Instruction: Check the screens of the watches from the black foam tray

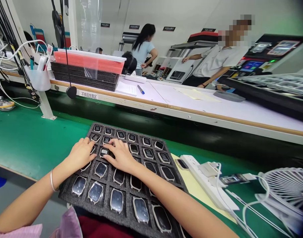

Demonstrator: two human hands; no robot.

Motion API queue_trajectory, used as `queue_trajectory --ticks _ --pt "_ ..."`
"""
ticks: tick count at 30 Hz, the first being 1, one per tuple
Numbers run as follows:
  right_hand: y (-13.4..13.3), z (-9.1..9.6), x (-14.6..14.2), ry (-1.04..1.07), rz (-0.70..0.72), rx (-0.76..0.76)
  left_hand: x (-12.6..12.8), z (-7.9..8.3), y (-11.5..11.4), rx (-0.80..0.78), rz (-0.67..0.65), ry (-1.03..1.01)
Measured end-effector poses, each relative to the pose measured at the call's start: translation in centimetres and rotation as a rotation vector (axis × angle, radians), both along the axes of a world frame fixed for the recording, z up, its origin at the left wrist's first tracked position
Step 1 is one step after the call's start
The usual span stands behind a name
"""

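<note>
Left hand and right hand spread on a black foam tray of smartwatch cases.
Fingers splayed, neither pinching; a glossy black rectangular watch case sits at nine o'clock from the right hand, just by its fingertips.

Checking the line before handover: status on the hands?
Left hand, right hand: open, spread over smartwatch bodies in black foam tray. White power strip beside tray, apart from hands.

White walls, long white workbench
</note>
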State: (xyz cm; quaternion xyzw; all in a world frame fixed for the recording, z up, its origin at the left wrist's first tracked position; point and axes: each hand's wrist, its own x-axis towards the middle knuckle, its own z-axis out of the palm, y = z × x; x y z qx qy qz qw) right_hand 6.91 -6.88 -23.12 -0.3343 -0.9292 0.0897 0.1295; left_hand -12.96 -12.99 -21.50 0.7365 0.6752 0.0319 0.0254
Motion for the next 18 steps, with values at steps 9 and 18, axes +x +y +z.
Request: queue_trajectory --ticks 9,18 --pt "0.2 0.4 1.4 -0.053 0.062 0.131 0.0 0.5 -0.1 -0.037 0.017 0.036" --pt "0.1 1.8 7.7 -0.136 -0.180 0.127 4.1 1.4 1.3 -0.008 -0.195 -0.110"
